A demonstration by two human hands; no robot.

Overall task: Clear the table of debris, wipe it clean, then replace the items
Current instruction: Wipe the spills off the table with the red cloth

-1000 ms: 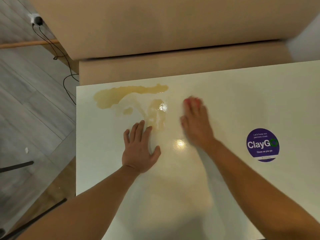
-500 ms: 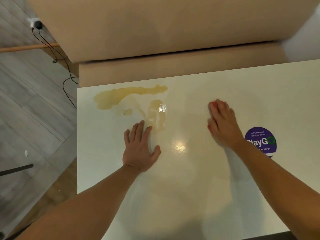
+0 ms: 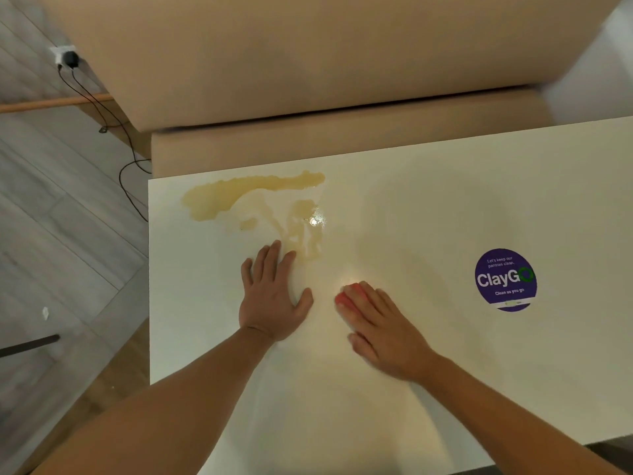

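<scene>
A white glossy table (image 3: 428, 214) fills the view. A yellowish liquid spill (image 3: 239, 195) spreads along its far left part, with smeared streaks (image 3: 303, 231) trailing toward me. My left hand (image 3: 274, 293) lies flat on the table, fingers straight, fingertips just short of the streaks. My right hand (image 3: 380, 327) presses flat on a red cloth or sponge (image 3: 346, 299), which is mostly hidden under the fingers. The two hands lie close together near the table's middle.
A round purple "ClayGo" sticker (image 3: 505, 279) is stuck on the table at the right. A beige upholstered bench (image 3: 325, 142) runs along the far edge. Grey floor at the left carries black cables (image 3: 126, 166) and a wall plug (image 3: 70, 58).
My right hand slid right with the red cloth toward the sticker, then came back left and nearer to me, ending beside my left hand. My left hand stayed put.
</scene>
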